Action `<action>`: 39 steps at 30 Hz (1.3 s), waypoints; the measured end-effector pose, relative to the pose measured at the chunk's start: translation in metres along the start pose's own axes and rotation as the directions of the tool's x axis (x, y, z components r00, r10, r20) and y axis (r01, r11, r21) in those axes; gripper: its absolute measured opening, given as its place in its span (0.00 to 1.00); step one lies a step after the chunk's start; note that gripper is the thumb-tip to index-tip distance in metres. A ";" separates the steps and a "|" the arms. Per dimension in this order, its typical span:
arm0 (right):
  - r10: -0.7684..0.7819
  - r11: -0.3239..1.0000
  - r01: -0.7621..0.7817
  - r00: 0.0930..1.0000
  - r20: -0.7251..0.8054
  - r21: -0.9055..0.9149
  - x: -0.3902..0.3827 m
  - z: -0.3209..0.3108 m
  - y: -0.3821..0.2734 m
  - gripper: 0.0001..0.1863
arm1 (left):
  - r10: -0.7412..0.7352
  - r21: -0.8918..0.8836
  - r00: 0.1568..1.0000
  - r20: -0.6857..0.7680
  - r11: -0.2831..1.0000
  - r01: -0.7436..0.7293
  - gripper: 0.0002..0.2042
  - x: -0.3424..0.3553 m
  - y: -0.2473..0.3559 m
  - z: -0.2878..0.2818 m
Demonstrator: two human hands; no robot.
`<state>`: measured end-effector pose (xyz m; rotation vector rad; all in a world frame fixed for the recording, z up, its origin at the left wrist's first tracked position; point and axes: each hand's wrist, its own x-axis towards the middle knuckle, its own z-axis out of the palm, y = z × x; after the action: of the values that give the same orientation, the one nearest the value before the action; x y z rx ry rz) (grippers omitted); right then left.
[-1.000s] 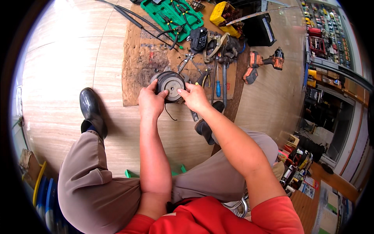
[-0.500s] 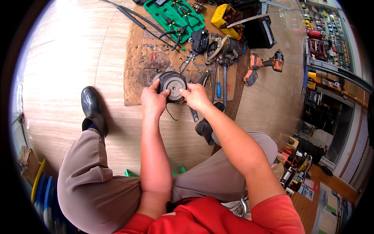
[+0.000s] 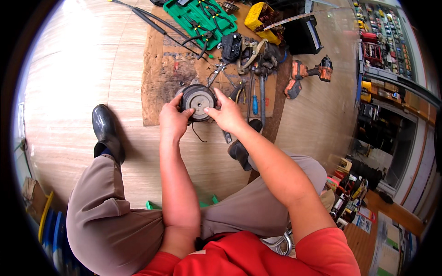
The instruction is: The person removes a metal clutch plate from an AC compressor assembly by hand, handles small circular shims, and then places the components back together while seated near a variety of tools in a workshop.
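A round grey metal part with a black grooved rim, pulley-like [image 3: 199,104], sits over the near edge of the cardboard, its flat face up and a small hole at its centre. My left hand [image 3: 172,120] grips its left side, thumb on the face and fingers at the rim. Opposite, my right hand [image 3: 226,112] has its thumb on the lower right of the face and its index finger along the right rim. A thin dark wire [image 3: 198,133] curls out below the part. Whatever lies beneath it is mostly hidden.
The stained cardboard [image 3: 159,83] bears pliers [image 3: 238,90], a blue-handled screwdriver [image 3: 255,105], a hammer [image 3: 262,92] and a green tool case [image 3: 182,18]. An orange cordless impact driver [image 3: 299,70] lies to the right. Behind stands a yellow container [image 3: 253,17] of copper-coloured scraps.
My right thumb and index finger have shifted slightly around the part, the index finger reaching farther along its rim. Both hands stay on it. The whole view has drifted a little.
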<state>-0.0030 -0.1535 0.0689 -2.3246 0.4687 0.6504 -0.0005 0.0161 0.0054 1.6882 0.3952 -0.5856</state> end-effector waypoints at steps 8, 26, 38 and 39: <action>-0.079 0.995 0.081 0.996 0.032 -0.063 0.006 0.002 0.013 0.40 | -0.069 -0.082 0.995 0.068 0.994 0.075 0.31 0.003 0.001 -0.002; -0.048 0.997 0.045 0.997 0.054 0.069 0.026 0.015 0.035 0.32 | -0.137 -0.083 0.991 0.002 0.987 0.137 0.32 -0.008 0.018 0.006; -0.023 0.985 0.018 0.999 0.032 0.170 0.014 0.011 0.023 0.28 | -0.035 -0.090 0.999 -0.010 0.995 0.034 0.29 -0.001 0.005 0.010; -0.025 0.985 0.019 0.999 0.030 0.172 0.014 0.011 0.025 0.28 | -0.019 -0.066 1.000 -0.016 0.998 0.018 0.29 -0.001 0.004 0.011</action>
<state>-0.0071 -0.1655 0.0409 -2.1503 0.4649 0.6114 -0.0010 0.0049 0.0074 1.6292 0.4382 -0.5667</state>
